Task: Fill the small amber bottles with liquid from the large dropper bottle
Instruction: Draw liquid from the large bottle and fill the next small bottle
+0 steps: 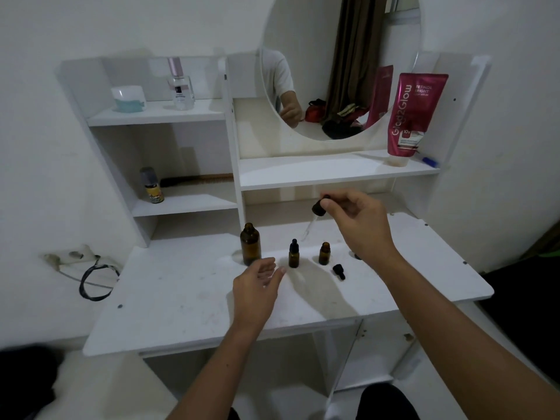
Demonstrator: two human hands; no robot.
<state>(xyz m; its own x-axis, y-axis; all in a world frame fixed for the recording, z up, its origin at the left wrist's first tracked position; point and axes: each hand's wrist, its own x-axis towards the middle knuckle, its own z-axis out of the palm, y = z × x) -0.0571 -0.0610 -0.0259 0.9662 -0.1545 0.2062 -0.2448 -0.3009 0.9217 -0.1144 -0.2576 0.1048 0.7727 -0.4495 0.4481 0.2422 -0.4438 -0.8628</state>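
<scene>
The left hand (257, 283) hovered with relaxed, empty fingers just short of the large bottle (250, 244). The right hand (357, 221) pinched the dropper (316, 212) above the uncapped small bottle (324, 253). Judged step: transfer; next, the tip needs aligning over that neck.

Dim, flat indoor light with a grey-violet cast fills the room. The white desk (181, 298) is the brightest surface. Soft shadows of the bottles and the right hand (360, 225) fall toward the desk's front edge, so the light comes from above and behind. The mirror (342, 71) shows a pale window strip. Wide-angle distortion bows the shelves (333, 174) and walls outward at the edges. Corners darken; fine detail is soft and noisy.
</scene>
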